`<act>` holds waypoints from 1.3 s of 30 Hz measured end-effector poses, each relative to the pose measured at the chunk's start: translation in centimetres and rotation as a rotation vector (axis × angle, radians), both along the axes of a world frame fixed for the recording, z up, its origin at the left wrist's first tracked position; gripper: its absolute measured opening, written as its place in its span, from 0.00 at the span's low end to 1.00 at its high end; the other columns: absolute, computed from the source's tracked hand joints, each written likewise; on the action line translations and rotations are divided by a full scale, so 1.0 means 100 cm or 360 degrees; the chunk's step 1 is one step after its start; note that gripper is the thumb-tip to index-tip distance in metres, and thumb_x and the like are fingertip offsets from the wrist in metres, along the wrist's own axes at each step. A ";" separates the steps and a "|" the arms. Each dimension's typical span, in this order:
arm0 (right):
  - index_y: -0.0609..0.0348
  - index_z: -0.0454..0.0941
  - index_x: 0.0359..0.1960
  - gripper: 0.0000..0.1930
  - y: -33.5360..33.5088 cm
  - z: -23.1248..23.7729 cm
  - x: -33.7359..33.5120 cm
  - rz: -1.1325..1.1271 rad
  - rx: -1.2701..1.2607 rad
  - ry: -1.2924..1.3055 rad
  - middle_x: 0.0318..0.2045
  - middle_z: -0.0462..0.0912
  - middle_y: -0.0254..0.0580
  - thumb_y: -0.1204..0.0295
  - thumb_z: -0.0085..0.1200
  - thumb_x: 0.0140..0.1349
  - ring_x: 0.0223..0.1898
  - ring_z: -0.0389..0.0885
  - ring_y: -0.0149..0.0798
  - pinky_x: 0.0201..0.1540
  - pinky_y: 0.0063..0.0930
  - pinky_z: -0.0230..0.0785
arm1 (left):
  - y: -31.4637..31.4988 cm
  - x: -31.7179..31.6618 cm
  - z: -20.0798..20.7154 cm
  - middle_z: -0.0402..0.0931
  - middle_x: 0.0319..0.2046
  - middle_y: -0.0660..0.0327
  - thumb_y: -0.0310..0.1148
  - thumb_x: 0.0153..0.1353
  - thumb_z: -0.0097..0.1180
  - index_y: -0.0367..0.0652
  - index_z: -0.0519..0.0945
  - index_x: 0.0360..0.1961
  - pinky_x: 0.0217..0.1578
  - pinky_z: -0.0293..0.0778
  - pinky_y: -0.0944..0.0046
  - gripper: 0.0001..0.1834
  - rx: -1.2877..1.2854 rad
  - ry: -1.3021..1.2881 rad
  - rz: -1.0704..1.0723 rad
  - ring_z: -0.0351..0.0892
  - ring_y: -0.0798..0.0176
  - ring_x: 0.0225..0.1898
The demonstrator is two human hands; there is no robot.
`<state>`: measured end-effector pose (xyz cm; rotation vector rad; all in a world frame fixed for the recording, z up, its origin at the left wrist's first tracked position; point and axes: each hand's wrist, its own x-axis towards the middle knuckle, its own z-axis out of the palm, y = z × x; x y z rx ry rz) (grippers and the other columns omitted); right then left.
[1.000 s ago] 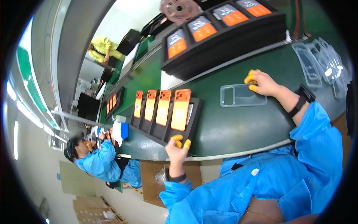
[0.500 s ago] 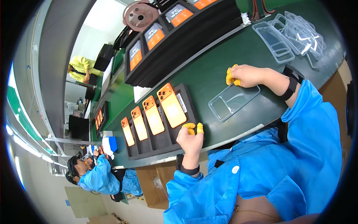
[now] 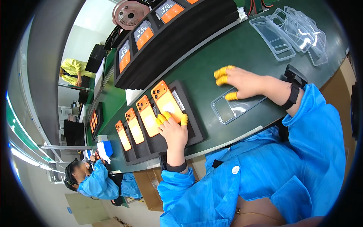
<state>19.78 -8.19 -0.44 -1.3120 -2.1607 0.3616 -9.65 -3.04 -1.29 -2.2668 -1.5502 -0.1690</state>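
My left hand (image 3: pixel 174 134) has yellow finger cots on its fingertips. Its thumb and fingers close round the lower end of an orange phone (image 3: pixel 166 99), which lies in a black tray (image 3: pixel 194 121). Beside it in the tray lie more orange phones (image 3: pixel 146 115), all with their camera ends away from me. My right hand (image 3: pixel 244 82), also in yellow finger cots, is open with fingers spread. It hovers over the upper edge of a clear phone case (image 3: pixel 235 108) lying on the green table (image 3: pixel 200 83). The thumb overlaps the case; whether it touches cannot be made out.
A pile of clear phone cases (image 3: pixel 298 34) lies at the far right. Black trays with orange-and-grey boxes (image 3: pixel 143 34) are stacked at the back. A pink fan (image 3: pixel 130 15) stands behind. Two people are further left, one in blue (image 3: pixel 96 181), one in yellow (image 3: pixel 73 72).
My left hand has moved left from the tray's near corner onto the nearest phone. My right hand has let go of the clear case and spread its fingers. The view has shifted slightly.
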 end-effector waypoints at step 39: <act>0.68 0.69 0.42 0.15 -0.023 0.033 -0.031 -0.0210 -0.0264 0.1514 0.34 0.77 0.44 0.69 0.48 0.58 0.36 0.76 0.32 0.40 0.24 0.67 | -0.033 0.064 0.051 0.61 0.51 0.49 0.40 0.51 0.56 0.30 0.57 0.53 0.51 0.58 0.59 0.34 -0.1306 -0.1480 -0.0866 0.61 0.54 0.53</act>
